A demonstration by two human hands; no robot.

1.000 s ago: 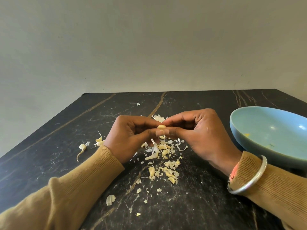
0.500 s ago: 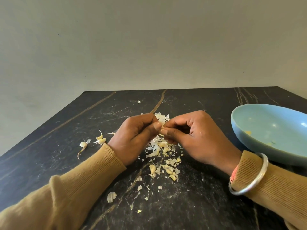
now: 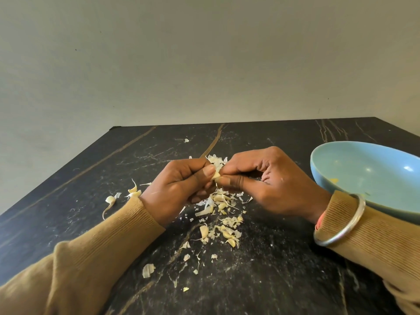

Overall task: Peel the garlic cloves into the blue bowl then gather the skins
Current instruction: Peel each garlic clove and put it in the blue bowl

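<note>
- Plain grey-white wall fills the top half of the view.
- Below it is a black stone table with thin brown and white lines running through it.
- The left hand and the right hand meet near the middle of the table.
- Both hands have curled fingers, and their thumbs and fingertips pinch one small garlic clove between them, up off the table.
- Only a pale bit of the clove peeks out between the two thumbs. The rest is hidden, so I cannot tell which way its long side runs or where its tip points.
- A pile of skins lies on the table under the hands and spreads toward 6 o'clock.
- More white skins show just behind the hands at 12 o'clock.
- The blue bowl sits at 3 o'clock from the hands, with a few yellow bits inside.
- Some small cloves with thin tails lie at 9 o'clock from the left hand.
- A silver bangle goes around the right wrist, over a mustard sleeve.
</note>
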